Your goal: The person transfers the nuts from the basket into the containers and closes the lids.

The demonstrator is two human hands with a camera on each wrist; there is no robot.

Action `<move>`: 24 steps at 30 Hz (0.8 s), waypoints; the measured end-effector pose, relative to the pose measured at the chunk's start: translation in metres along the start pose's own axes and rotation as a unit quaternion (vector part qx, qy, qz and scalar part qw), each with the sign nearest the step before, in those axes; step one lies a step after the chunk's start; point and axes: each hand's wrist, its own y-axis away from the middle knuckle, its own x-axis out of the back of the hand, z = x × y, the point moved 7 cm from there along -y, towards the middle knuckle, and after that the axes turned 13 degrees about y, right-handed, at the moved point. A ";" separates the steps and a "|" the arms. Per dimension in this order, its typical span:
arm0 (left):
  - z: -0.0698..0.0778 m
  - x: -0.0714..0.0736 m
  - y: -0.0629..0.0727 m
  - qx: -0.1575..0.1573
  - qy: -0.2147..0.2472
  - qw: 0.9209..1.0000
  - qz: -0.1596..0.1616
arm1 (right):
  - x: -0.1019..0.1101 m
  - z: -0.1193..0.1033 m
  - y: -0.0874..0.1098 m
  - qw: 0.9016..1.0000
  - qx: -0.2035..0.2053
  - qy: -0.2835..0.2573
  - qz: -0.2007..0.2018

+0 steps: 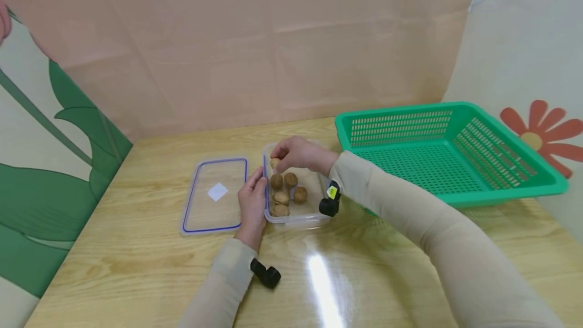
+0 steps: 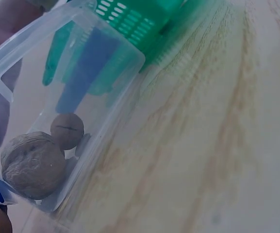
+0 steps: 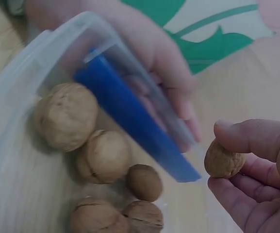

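Observation:
A clear plastic container (image 1: 314, 178) stands on the table with several walnuts (image 1: 280, 197) inside, gathered toward its left side. My right hand (image 1: 300, 155) is over the container's far left part, pinching a walnut (image 3: 223, 159) between thumb and fingers. Along the outside of the left wall lies my left hand (image 1: 252, 201), its fingers extended against the plastic. Through the container wall, the left wrist view shows a large walnut (image 2: 34, 165) in front of a smaller-looking one (image 2: 67, 131).
A clear lid (image 1: 214, 176) with a blue seal and a white square label lies flat left of the container. On the right sits a large green plastic basket (image 1: 501, 186), close to my right forearm. A pinkish sheet (image 1: 227, 54) hangs behind the table.

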 end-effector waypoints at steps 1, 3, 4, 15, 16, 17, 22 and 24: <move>0.000 0.000 0.000 0.001 0.001 1.000 0.002 | -0.003 0.000 -0.001 1.000 0.001 0.009 -0.003; 0.000 0.000 0.001 0.000 0.001 1.000 0.004 | -0.009 -0.001 -0.003 1.000 -0.003 0.025 -0.010; 0.000 0.000 0.001 -0.001 0.001 1.000 0.004 | -0.011 -0.001 -0.005 0.999 -0.004 0.036 -0.014; 0.001 -0.001 0.002 -0.003 0.002 1.000 0.005 | -0.030 0.001 -0.011 0.990 -0.034 0.135 -0.019; 0.001 -0.001 0.001 -0.003 0.004 1.000 0.005 | -0.030 0.000 -0.011 0.989 -0.033 0.144 -0.018; 0.001 0.000 0.001 -0.002 0.007 1.000 0.005 | -0.030 -0.001 -0.011 0.988 -0.031 0.151 -0.017; 0.001 -0.001 0.001 0.004 0.018 1.000 0.003 | -0.032 -0.003 -0.009 0.986 -0.030 0.164 -0.023; 0.001 -0.001 0.000 0.007 0.019 1.000 0.003 | -0.031 -0.004 -0.009 0.987 -0.037 0.157 -0.024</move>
